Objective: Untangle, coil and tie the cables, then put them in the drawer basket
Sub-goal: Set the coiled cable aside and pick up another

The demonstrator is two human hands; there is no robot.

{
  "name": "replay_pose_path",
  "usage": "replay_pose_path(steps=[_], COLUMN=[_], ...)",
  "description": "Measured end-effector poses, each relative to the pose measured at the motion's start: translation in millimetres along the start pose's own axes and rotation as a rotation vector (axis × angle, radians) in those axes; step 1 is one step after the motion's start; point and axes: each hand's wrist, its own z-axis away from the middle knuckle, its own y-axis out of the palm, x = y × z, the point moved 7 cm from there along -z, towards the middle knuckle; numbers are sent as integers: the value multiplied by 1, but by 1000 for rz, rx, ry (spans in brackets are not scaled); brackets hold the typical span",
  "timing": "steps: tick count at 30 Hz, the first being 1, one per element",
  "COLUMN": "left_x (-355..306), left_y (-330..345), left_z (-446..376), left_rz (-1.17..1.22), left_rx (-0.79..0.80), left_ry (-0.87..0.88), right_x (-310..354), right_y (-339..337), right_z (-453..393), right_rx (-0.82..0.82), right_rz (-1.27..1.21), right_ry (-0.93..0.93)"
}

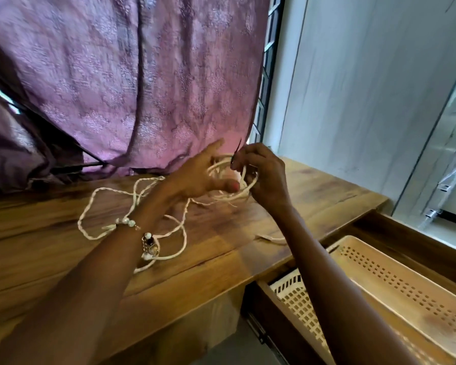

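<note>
A small coil of white cable [248,186] is held just above the wooden desk [50,259]. My right hand [263,175] grips the coil's right side and pinches a thin dark tie [237,151] that sticks up. My left hand [198,177] has its fingers spread, with the thumb against the coil's lower left. A second white braided cable [95,196] lies in loose, crossing loops on the desk under my left forearm. The cream plastic basket [295,299] sits in the open drawer [258,304] at the lower right, with nothing visible in it.
A purple patterned curtain [142,75] hangs behind the desk and touches its back edge. A pale wall [366,88] stands to the right. A short white cable end [271,238] lies near the desk's front edge.
</note>
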Motion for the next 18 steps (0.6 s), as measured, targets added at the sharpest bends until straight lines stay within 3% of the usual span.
replay_pose_path(steps=[5, 11, 14, 16, 18], left_x=[33, 59, 66, 71, 71], left_y=[-39, -69, -80, -88, -93], left_z=[46, 91, 104, 113, 119], left_rz=[84, 197, 75, -76, -236], left_rx=[-145, -292, -349, -409, -454], left_ry=[-7, 22, 10, 20, 73], right_x=[22, 33, 31, 25, 14], right_y=[44, 97, 120, 133, 140], right_z=[9, 27, 35, 41, 45], right_rx=[-23, 5, 74, 115, 82], right_rz=[-440, -681, -904, -1159, -1258], right_ry=[159, 270, 342, 517, 674])
